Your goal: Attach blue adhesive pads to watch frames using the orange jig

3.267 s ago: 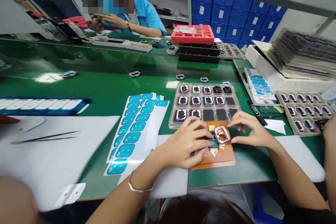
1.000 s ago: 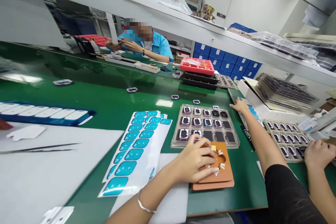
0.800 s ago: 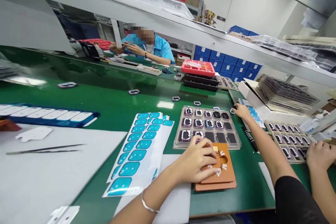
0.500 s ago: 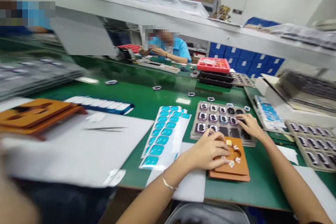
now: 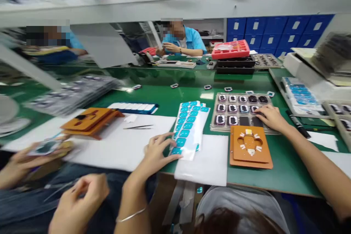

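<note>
My left hand (image 5: 157,153), with a bracelet on the wrist, has its fingers spread at the lower left edge of the turquoise sticker sheets (image 5: 189,128); its thumb lies near their bottom corner. At the right, my right hand (image 5: 271,117) reaches over the clear tray (image 5: 214,120), fingers apart, fingertips at a purple-rimmed part (image 5: 254,109) in the middle row. The tray holds several such parts and some dark slots. In front of it lies an orange fixture (image 5: 251,148) with a round recess and small white pieces; neither hand touches it.
A co-worker's hands (image 5: 79,201) are at the lower left, beside another orange fixture (image 5: 90,120) and tweezers (image 5: 138,127). A person (image 5: 182,42) sits across the bench. A black marker (image 5: 298,125) lies right of the tray. A shelf (image 5: 175,3) spans above.
My left hand has left the orange fixture and moved left to the sticker sheets. My right hand has stayed at the tray. The view has turned left and levelled, showing the co-worker's hands.
</note>
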Demonstrator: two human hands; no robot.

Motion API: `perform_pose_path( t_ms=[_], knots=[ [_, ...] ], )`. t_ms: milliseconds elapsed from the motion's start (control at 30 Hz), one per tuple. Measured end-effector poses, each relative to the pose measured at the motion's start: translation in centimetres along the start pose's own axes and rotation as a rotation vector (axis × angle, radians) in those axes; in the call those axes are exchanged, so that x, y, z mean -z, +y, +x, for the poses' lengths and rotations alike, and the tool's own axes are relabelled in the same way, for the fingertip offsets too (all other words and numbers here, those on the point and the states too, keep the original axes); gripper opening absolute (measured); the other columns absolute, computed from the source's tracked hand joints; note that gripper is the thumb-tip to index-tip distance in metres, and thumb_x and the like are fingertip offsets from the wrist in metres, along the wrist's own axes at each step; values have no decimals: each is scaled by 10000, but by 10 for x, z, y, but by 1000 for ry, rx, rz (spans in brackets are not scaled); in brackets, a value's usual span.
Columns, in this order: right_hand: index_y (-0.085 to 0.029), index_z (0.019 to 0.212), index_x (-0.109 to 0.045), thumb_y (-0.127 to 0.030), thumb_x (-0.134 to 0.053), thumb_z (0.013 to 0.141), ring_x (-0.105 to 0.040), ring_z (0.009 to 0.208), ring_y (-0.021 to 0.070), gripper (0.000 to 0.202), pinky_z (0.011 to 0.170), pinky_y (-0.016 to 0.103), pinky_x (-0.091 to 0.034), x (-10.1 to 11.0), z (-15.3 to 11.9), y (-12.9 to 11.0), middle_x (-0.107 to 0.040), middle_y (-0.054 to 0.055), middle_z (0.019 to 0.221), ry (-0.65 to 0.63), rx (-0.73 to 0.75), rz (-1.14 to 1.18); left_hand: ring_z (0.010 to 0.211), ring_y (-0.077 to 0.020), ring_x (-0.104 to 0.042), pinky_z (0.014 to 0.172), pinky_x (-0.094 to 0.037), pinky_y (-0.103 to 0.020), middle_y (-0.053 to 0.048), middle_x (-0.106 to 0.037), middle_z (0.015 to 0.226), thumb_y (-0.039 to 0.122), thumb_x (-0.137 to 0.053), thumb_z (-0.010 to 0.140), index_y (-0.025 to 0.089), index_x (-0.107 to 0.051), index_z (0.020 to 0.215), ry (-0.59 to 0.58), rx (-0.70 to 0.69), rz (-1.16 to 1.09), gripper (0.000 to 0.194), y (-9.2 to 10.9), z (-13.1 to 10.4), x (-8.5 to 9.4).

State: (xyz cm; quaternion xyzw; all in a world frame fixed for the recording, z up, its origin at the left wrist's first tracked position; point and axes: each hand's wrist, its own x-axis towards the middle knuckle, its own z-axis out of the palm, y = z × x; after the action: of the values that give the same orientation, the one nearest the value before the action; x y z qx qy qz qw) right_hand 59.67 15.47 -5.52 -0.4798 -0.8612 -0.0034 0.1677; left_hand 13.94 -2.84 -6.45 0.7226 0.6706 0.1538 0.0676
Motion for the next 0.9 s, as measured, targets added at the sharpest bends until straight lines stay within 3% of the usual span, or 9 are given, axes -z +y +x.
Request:
perform_pose_path(
  t_ms=[133,267,333,433,500,600,700,800,900],
  knots=[
    [-243,1120,-680,-296,-505,942,-568,1076,272,255,890,441,-429,8,-3,-10,-716,75,1105,-38,27,-53,1113,-383,-452,821,-413,-519,-104,-571,1284,592,-663,757,242,-660,785,68,-42,-16,351,-14,15,-9],
    [-162,1006,-720,-316,-489,919,-584,996,334,291,863,505,-438,10,-5,-7,-719,167,991,33,0,-18,1130,-341,-434,887,-384,-479,-91,-527,1270,563,-752,698,194,-588,747,-110,-90,-102,407,0,15,1],
    [-204,1040,-717,-374,-496,910,-577,1010,339,307,866,520,-435,6,-4,0,-718,138,1001,64,25,10,1125,-325,-428,880,-367,-459,-85,-524,1248,533,-768,707,180,-549,741,-145,-45,-106,417,7,14,3],
    [-233,1068,-706,-410,-503,908,-569,1041,309,313,901,479,-460,6,-6,5,-716,103,1042,23,48,106,1082,-316,-446,864,-341,-455,-80,-575,1146,498,-756,745,174,-518,717,-89,-5,-101,403,8,8,-1],
    [-240,1041,-709,-464,-511,904,-580,1026,301,329,896,459,-485,11,-6,4,-719,98,1023,67,36,127,1040,-287,-493,886,-327,-452,-57,-615,1049,450,-720,802,188,-530,772,-59,-72,-167,325,4,0,-5],
    [-239,967,-712,-542,-526,889,-615,952,300,364,861,469,-514,18,-5,-1,-725,104,964,164,6,156,918,-216,-584,907,-324,-416,-8,-644,930,344,-621,901,226,-548,1005,48,-237,-301,174,-3,-10,-10],
    [-223,955,-704,-549,-518,898,-632,904,278,380,809,439,-539,22,-6,-9,-723,109,945,171,0,208,824,-173,-610,847,-352,-363,13,-652,870,259,-524,959,270,-506,1243,206,-379,-303,284,-4,-18,-5],
    [-218,985,-702,-549,-583,864,-632,882,263,372,770,405,-535,33,-15,-23,-716,101,949,225,-83,252,819,-163,-600,770,-383,-325,3,-663,878,176,-502,961,276,-599,1134,327,-546,-341,222,13,-19,13],
    [-229,985,-700,-521,-705,777,-637,860,243,359,810,398,-529,52,-24,-42,-707,60,934,349,-202,412,819,-164,-596,769,-413,-323,1,-682,874,111,-546,925,251,-635,1021,434,-675,-477,192,52,0,21]
  ],
)
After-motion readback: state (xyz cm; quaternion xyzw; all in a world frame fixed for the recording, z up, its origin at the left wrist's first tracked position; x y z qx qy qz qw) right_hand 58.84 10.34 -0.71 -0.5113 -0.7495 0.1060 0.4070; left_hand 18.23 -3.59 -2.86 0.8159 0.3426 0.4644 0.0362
